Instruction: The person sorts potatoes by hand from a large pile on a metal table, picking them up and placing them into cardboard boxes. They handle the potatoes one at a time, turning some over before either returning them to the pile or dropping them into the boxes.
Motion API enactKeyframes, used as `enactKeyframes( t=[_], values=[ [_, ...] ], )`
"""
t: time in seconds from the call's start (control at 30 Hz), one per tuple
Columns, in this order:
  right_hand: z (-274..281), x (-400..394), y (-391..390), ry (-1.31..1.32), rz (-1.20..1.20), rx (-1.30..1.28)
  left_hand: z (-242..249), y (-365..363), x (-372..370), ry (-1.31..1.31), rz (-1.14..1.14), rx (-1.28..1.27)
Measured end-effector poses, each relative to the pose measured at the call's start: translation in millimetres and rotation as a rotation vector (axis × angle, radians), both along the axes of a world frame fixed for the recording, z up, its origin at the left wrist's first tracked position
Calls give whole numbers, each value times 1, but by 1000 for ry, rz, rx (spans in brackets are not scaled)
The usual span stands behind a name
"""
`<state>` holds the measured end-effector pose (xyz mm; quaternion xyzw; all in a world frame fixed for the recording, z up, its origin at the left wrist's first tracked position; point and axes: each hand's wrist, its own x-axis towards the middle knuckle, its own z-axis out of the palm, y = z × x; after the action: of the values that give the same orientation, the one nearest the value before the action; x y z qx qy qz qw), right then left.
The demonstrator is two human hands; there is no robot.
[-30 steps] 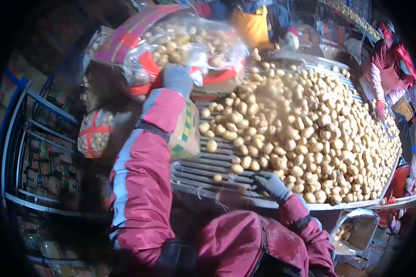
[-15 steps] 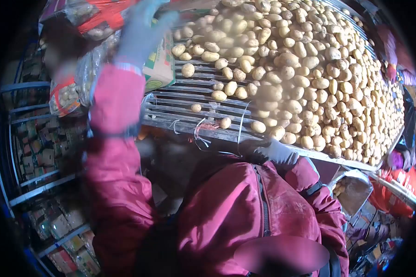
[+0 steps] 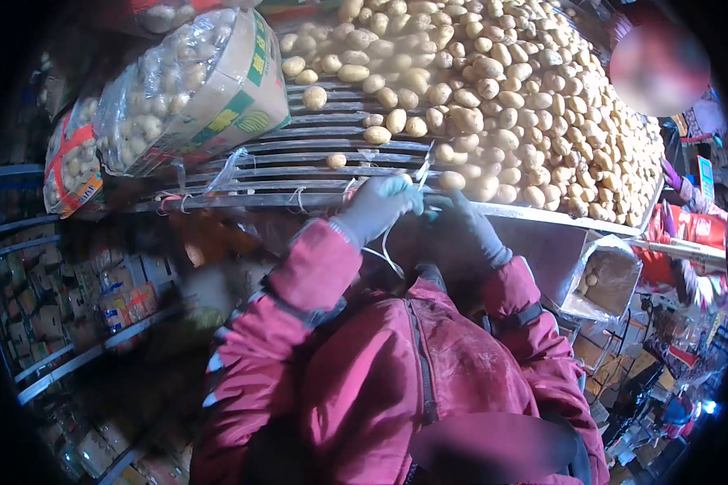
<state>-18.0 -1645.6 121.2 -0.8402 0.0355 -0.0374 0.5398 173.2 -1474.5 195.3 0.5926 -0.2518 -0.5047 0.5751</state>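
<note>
My left hand [image 3: 380, 208], in a grey-green glove, is closed in a pinch on a thin white string [image 3: 390, 252] at the front edge of the slatted rack [image 3: 323, 133]. The string curls down below the hand. Close beside it, my gloved right hand [image 3: 471, 225] reaches in from the right, its fingertips closed at the string and partly hidden. Just above both hands, a white strip [image 3: 423, 168] hangs on the rack's edge. A large heap of potatoes [image 3: 534, 113] covers the rack's middle and right, with a few loose potatoes [image 3: 336, 161] on the slats.
A cardboard box [image 3: 255, 101] of potatoes wrapped in clear plastic lies at the rack's left end. Beside it is a red-taped bag [image 3: 74, 162] of potatoes. A plastic-lined box [image 3: 603, 279] stands below right. Another person [image 3: 679, 113] is at the far right.
My left hand has come down from the bags at upper left to the rack's front edge. My right hand has risen to meet it. The wrapped box is now in plain view.
</note>
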Motion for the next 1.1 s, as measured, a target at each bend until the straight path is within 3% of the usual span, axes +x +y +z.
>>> enactKeyframes(
  t=[0.07, 0.17, 0.2, 0.27, 0.3, 0.33, 0.4, 0.47, 0.5, 0.53, 0.6, 0.67, 0.7, 0.73, 0.77, 0.8, 0.87, 0.93, 1.1],
  values=[
    [50, 40, 35, 216, -305, 1424, 23, 34, -9, -150, -85, 2],
    [65, 82, 50, 287, -449, 1479, 21, 87, -40, -4, -233, 107],
    [11, 94, 44, 105, -271, 1181, 11, 101, -51, -28, -228, 198],
    [56, 96, 59, -73, -158, 788, 16, 118, -59, -372, -260, 233],
    [77, 98, 62, -101, -157, 686, 1, 133, -63, -391, -254, 234],
    [109, 100, 73, 110, -327, 1194, -26, 147, -67, -257, -175, 240],
    [127, 98, 75, 64, -182, 1223, -30, 150, -60, -136, -87, 232],
    [157, 99, 82, 38, -184, 1085, 6, 153, -47, -168, 35, 326],
    [165, 101, 81, 44, -211, 1034, 35, 145, -24, -492, -61, 384],
    [168, 103, 79, 48, -239, 982, 50, 141, -8, -453, 113, 180],
    [175, 103, 71, 79, -148, 901, 87, 120, 16, -327, 422, 5],
    [154, 120, 54, 42, -28, 651, 108, 100, 53, -642, 304, -99],
    [156, 120, 47, 137, 27, 724, 121, 88, 53, -305, 343, -30],
    [159, 128, 40, 111, 143, 580, 140, 67, 44, 32, 376, 31],
    [162, 135, 34, 155, 204, 520, 109, 51, 60, -217, 239, -215],
    [165, 141, 28, 200, 259, 456, 124, 31, 58, -158, 261, -144],
    [163, 150, 20, 18, 154, 662, 129, 13, 76, -234, 258, -194],
    [180, 157, 4, 160, 51, 918, 136, 0, 85, -204, 331, -173],
    [203, 195, -17, 51, 39, 778, 149, -10, 124, -315, 341, -141]
  ],
)
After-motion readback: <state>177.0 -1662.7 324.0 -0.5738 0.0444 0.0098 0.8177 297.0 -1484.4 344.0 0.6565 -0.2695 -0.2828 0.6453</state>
